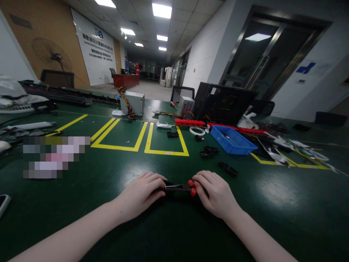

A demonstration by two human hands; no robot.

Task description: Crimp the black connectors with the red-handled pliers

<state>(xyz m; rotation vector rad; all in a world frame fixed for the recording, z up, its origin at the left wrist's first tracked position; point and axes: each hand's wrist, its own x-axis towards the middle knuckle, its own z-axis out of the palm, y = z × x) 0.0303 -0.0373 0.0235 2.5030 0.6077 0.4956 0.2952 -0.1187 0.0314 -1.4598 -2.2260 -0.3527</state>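
Observation:
Red-handled pliers (180, 187) lie level just above or on the green table, in front of me. My right hand (216, 193) is closed around their red grips, most of which its fingers hide. The long metal jaws point left and reach the fingertips of my left hand (141, 193). That hand is closed in a pinch at the jaw end. Something dark shows between its fingers, but I cannot tell whether it is a separate piece or the jaw tips. Close by on the right are several black plastic pieces (228, 169).
A blue bin (231, 140) stands right of centre, beside a ring of white tape (197, 131) and a red strip (189, 122). Yellow tape outlines (166, 153) mark the table. Farther back are a power supply box (136, 103) and a black case (222, 103). A phone (3, 204) lies far left.

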